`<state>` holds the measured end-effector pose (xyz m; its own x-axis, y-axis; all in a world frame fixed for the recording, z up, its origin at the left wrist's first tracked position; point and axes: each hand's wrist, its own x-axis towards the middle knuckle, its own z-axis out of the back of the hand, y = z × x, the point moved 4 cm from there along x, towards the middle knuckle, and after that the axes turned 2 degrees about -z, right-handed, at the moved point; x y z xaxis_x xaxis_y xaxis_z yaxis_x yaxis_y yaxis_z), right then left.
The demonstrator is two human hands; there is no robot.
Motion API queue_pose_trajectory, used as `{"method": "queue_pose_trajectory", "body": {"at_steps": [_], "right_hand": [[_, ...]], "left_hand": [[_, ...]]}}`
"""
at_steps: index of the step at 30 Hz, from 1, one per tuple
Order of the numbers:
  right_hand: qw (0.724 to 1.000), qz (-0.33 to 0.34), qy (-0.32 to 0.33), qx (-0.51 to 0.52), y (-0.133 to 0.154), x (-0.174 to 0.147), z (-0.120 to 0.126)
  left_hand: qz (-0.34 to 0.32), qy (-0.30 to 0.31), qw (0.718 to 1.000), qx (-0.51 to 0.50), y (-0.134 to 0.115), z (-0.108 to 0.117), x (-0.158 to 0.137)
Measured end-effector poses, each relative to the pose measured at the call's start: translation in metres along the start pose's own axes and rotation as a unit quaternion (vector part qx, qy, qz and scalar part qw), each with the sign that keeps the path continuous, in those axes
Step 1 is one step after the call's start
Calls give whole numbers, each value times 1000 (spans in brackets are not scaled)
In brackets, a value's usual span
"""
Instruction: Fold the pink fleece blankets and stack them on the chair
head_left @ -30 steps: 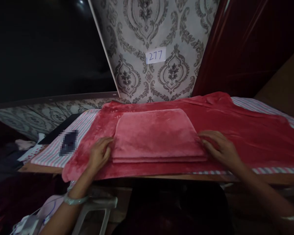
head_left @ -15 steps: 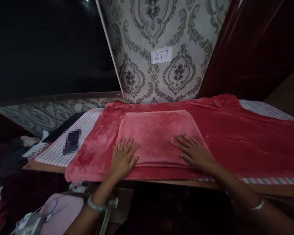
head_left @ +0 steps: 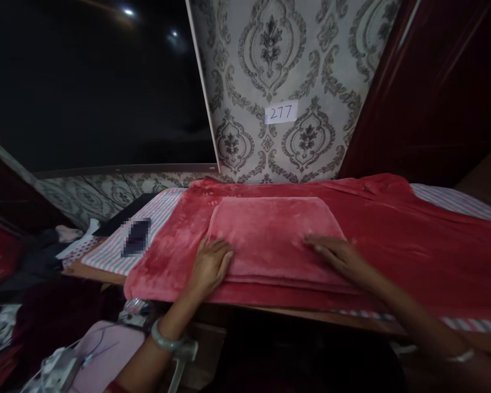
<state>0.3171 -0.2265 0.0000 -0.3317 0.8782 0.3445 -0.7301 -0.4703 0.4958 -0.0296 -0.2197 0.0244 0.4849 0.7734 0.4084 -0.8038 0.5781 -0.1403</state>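
Observation:
A folded pink plush blanket (head_left: 270, 229) lies as a thick rectangle on a wider spread of red plush fabric (head_left: 417, 251). At its left edge is my left hand (head_left: 209, 265), fingers drawn together and bent, closed on the edge of the fabric; the fingertips are partly hidden. My right hand (head_left: 337, 254) rests over the right part of the folded blanket, its fingers stretched out toward the left, palm down and somewhat blurred. The front edge of the folded blanket shows stacked layers.
Striped cloth (head_left: 110, 256) covers the table under the red fabric, with a dark pixelated object (head_left: 136, 237) on it. Behind stand a large black screen (head_left: 98, 93) and a patterned wall with a paper label (head_left: 281, 112). A pink seat (head_left: 110, 349) is at lower left.
Both hands lay flat with fingers spread; now the left fingers have drawn together and bent, and the right fingers have come together. The view has shifted, so everything appears lower and further right.

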Motion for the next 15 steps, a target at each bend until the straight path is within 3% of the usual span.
{"method": "queue_pose_trajectory", "body": {"at_steps": [4, 7, 9, 12, 15], "right_hand": [[995, -18, -77, -56, -2, 61, 20], [984, -72, -88, -138, -9, 108, 15], [971, -134, -77, -184, -16, 124, 4], [950, -204, -39, -235, -23, 124, -19], [940, -213, -32, -266, -23, 113, -35]], "left_hand": [[-6, 37, 999, 1, -31, 4, 69], [-3, 110, 994, 4, -57, -14, 131], [16, 114, 993, 23, -65, -30, 161], [48, 127, 989, 58, -63, -62, 174], [56, 147, 984, 81, -56, -88, 165]]}}
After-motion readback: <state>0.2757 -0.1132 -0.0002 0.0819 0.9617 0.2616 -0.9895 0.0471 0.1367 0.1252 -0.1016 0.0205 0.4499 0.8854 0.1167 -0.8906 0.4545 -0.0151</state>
